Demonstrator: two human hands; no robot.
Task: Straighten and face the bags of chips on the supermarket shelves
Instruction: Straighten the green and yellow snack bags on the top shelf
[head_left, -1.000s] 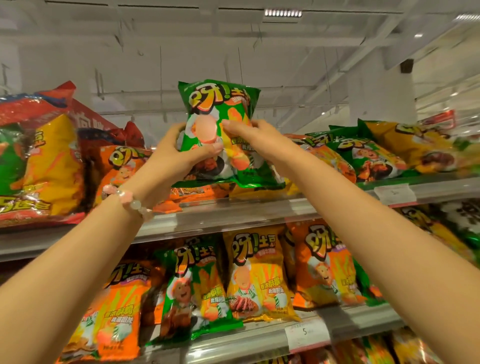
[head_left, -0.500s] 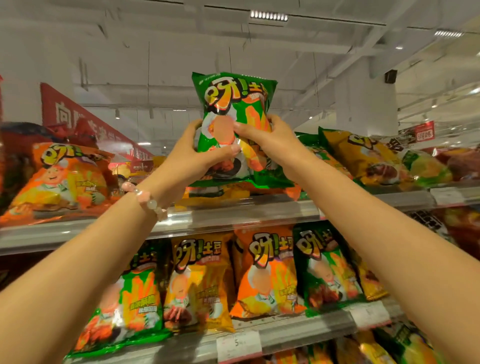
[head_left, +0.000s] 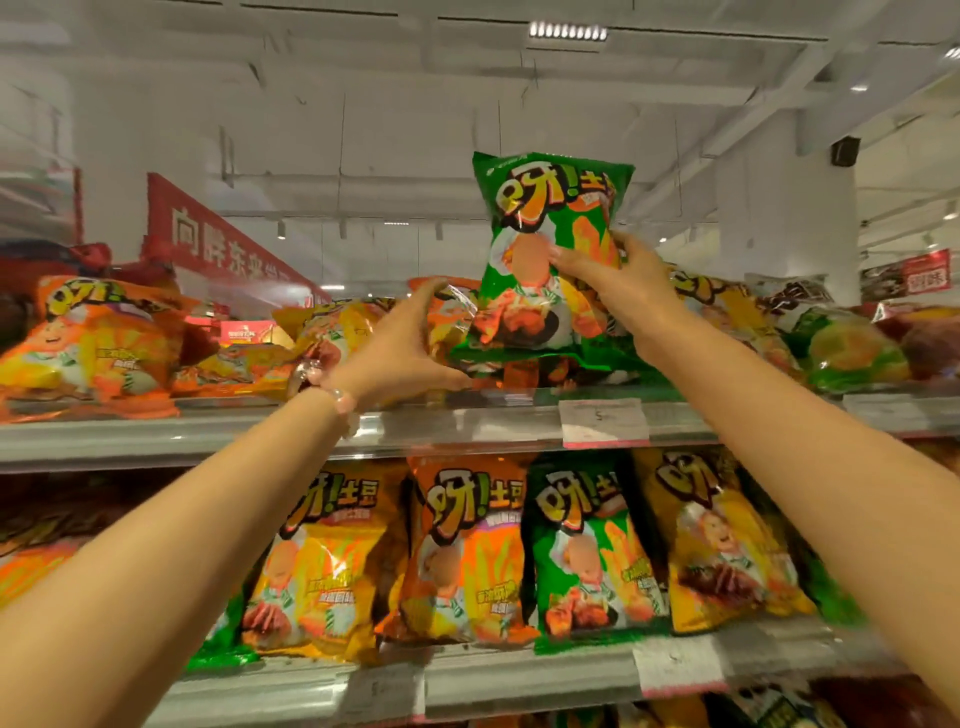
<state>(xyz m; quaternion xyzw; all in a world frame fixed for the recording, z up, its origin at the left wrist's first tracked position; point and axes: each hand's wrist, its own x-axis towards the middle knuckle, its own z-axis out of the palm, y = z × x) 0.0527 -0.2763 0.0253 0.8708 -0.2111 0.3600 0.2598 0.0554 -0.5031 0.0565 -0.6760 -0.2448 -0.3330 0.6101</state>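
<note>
The left hand (head_left: 402, 353) has let go of the green chip bag (head_left: 545, 254) and now cups an orange bag (head_left: 451, 317) beside it. The right hand (head_left: 618, 283) alone pinches the green bag, upright on the top shelf (head_left: 208, 441).

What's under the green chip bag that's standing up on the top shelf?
The green bag, held by the right hand, stands on flat-lying bags: an orange one shows beneath it. How many lie under there is hidden.
</note>
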